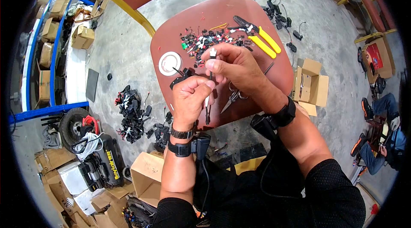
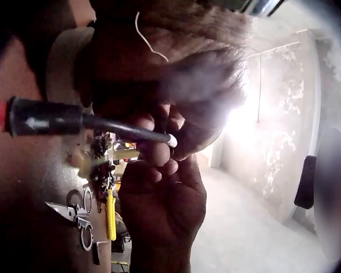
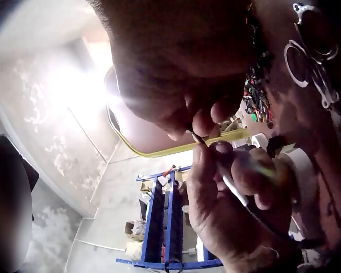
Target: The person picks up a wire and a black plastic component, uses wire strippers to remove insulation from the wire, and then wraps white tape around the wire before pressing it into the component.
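Note:
Over the chair's red-brown seat (image 1: 239,7), both hands hold a short black cable (image 1: 211,75) with a white section. My left hand (image 1: 188,97) pinches it between thumb and fingers below the other hand. Its lower end hangs free and carries a black connector (image 2: 45,118) with a white arrow and a red ring, seen large in the left wrist view. My right hand (image 1: 239,66) pinches the upper part, where a small pale-tipped end (image 1: 213,51) shows above the thumb. In the right wrist view the white section (image 3: 234,187) lies along the left fingers.
Scissors (image 1: 233,99) lie close under the hands. Yellow-handled pliers (image 1: 263,41), a pile of small connector scraps (image 1: 197,39) and a white roll (image 1: 170,63) are on the seat. Cable bundles (image 1: 132,110) lie on the floor left, an open carton (image 1: 317,89) right.

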`<state>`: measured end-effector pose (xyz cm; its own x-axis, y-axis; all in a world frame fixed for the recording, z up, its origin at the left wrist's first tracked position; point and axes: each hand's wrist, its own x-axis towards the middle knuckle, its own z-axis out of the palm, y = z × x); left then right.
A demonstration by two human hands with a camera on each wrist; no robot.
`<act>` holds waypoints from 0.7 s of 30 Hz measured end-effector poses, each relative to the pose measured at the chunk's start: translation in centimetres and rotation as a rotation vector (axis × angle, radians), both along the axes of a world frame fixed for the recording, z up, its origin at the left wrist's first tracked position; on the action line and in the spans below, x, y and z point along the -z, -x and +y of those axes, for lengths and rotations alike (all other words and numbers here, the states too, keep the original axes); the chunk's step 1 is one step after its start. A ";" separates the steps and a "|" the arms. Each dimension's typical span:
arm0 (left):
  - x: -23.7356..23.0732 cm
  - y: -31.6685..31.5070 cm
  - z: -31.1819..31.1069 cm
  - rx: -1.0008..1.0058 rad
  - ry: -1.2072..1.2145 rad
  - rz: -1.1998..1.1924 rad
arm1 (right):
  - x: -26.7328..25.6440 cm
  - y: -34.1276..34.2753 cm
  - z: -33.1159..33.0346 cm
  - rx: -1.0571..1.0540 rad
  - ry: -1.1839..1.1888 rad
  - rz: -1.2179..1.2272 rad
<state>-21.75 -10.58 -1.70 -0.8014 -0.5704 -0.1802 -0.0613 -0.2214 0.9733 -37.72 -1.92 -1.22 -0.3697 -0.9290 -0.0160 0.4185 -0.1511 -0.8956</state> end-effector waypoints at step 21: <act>-0.1 0.1 0.0 -0.002 -0.080 0.087 | -0.7 0.6 0.4 -0.146 -0.068 0.001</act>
<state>-21.81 -10.59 -1.57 -0.8146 -0.5588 -0.1555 0.0229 -0.2988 0.9540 -38.36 -1.55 -0.49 -0.2309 -0.9696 -0.0808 0.4303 -0.0273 -0.9022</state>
